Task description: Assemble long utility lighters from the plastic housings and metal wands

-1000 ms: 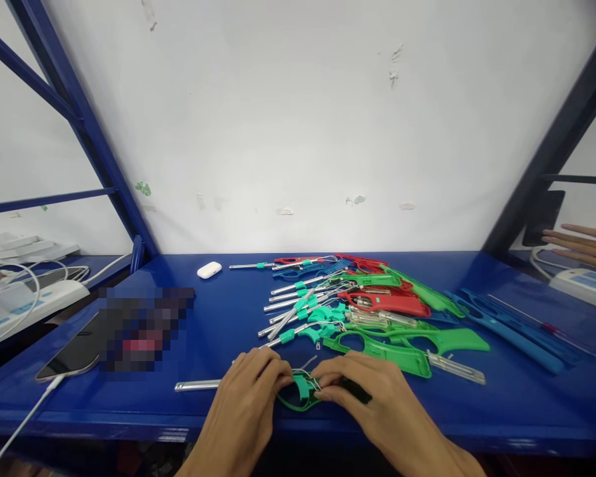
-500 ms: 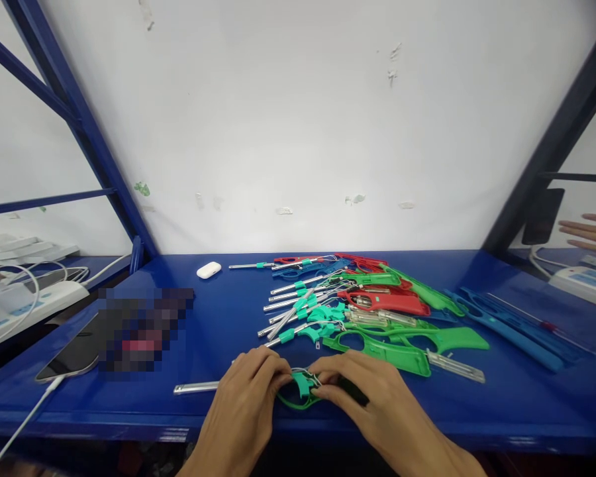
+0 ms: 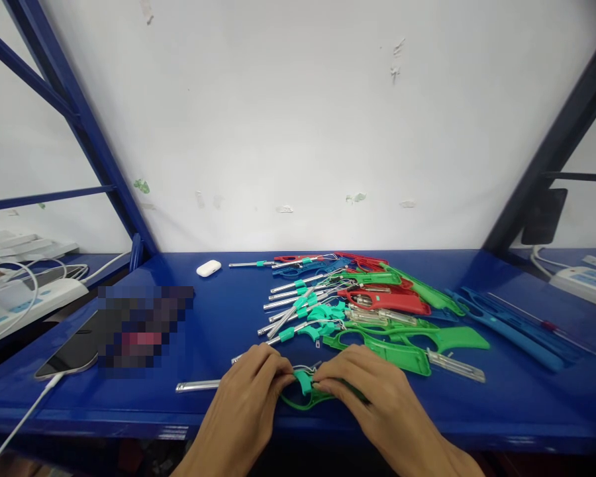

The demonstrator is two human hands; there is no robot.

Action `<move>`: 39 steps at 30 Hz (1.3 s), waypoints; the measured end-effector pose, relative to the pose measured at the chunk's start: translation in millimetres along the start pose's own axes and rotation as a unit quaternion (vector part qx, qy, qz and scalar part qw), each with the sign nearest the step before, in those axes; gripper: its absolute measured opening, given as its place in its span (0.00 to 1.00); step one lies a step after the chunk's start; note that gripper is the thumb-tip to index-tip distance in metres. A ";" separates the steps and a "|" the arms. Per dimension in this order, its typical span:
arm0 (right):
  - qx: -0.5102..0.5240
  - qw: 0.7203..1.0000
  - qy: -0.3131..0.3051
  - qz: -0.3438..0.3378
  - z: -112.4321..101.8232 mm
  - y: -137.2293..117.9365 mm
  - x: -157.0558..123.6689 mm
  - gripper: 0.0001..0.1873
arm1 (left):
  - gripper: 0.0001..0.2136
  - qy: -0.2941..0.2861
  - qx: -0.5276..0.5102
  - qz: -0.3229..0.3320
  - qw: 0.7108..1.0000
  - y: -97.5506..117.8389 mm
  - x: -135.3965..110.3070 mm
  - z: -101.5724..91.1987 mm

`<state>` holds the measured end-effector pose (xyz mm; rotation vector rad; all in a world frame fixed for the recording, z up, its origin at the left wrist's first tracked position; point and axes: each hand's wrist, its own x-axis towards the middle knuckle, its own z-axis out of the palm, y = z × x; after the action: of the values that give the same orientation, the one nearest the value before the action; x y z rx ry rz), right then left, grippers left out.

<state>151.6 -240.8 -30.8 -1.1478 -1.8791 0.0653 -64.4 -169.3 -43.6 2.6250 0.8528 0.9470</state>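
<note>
Both my hands rest at the front edge of the blue shelf (image 3: 218, 318), fingers pinched together over one part. My left hand (image 3: 251, 391) grips the near end of a metal tube (image 3: 196, 385) that sticks out to the left. My right hand (image 3: 365, 384) pinches a green plastic lighter shell (image 3: 302, 397) with a teal trigger piece (image 3: 304, 381) and thin wires between the fingertips. The shell's rear part is hidden under my right palm.
Behind my hands lies a pile of red, green and blue lighter shells (image 3: 392, 301) and metal tubes with teal collars (image 3: 298, 298). A white earbud case (image 3: 208, 267) sits at the back, a phone (image 3: 72, 354) with a cable at left, power strips (image 3: 583, 281) at both sides.
My fingers have closed in a little on the green shell and teal piece. Another person's hand at the far right has left the view.
</note>
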 end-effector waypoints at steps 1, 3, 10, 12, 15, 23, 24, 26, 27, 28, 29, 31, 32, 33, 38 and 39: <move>-0.001 1.000 0.000 -0.003 -0.4 -0.1 -0.2 0.16 | 0.08 -0.001 0.001 0.002 1.000 -0.2 -0.2 0.2; 0.000 1.000 -0.001 -0.003 -0.9 0.4 -0.5 0.17 | 0.08 -0.001 0.003 0.005 1.000 -0.6 -0.5 0.8; 0.072 0.992 -0.003 0.100 -0.3 2.1 0.1 0.07 | 0.09 0.003 0.018 0.019 1.000 -1.3 -1.6 1.3; 0.118 0.982 -0.015 0.148 -0.8 1.3 0.9 0.02 | 0.09 0.002 0.023 0.022 1.000 -1.6 -1.9 1.1; 0.198 0.957 -0.029 0.209 -1.9 0.1 3.0 0.06 | 0.09 0.001 0.030 0.026 0.999 -2.0 -1.9 1.6; 0.305 0.903 -0.027 0.300 -1.8 -1.1 7.3 0.08 | 0.09 0.007 0.043 0.042 0.998 -1.1 -0.7 2.0; 0.307 0.902 -0.024 0.304 -1.5 -1.0 7.2 0.08 | 0.09 0.008 0.042 0.043 0.998 -1.2 -0.7 1.9; 0.308 0.899 -0.018 0.310 -0.9 -0.5 6.5 0.09 | 0.08 0.010 0.040 0.046 0.998 -1.7 -0.8 1.9; 0.308 0.898 -0.016 0.312 -0.6 -0.2 6.0 0.09 | 0.08 0.011 0.039 0.047 0.998 -2.1 -0.9 2.0; 0.309 0.898 -0.014 0.314 -0.2 0.3 5.4 0.09 | 0.08 0.012 0.037 0.049 0.998 -2.5 -1.0 2.3; 0.310 0.897 -0.014 0.315 0.1 0.8 4.7 0.09 | 0.08 0.013 0.035 0.050 0.998 -3.0 -1.2 2.6; 0.310 0.897 -0.012 0.315 0.6 1.6 3.0 0.10 | 0.08 0.017 0.032 0.051 0.998 -3.5 -1.6 3.1; 0.307 0.898 -0.010 0.314 0.7 1.8 2.2 0.10 | 0.08 0.019 0.031 0.052 0.998 -3.5 -1.8 3.3; 0.302 0.900 -0.011 0.313 0.6 2.0 1.5 0.10 | 0.08 0.021 0.030 0.053 0.998 -3.4 -1.8 3.4; 0.272 0.911 -0.007 0.311 0.7 2.7 0.4 0.10 | 0.08 0.028 0.024 0.059 0.998 -2.6 -1.4 3.1; 0.270 0.912 -0.004 0.310 1.0 3.0 0.7 0.10 | 0.08 0.029 0.023 0.059 0.998 -2.6 -1.2 3.1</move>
<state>152.9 -238.2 -32.4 -1.2837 -1.3003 0.8878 -64.3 -168.0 -47.5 2.7253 0.7498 1.0499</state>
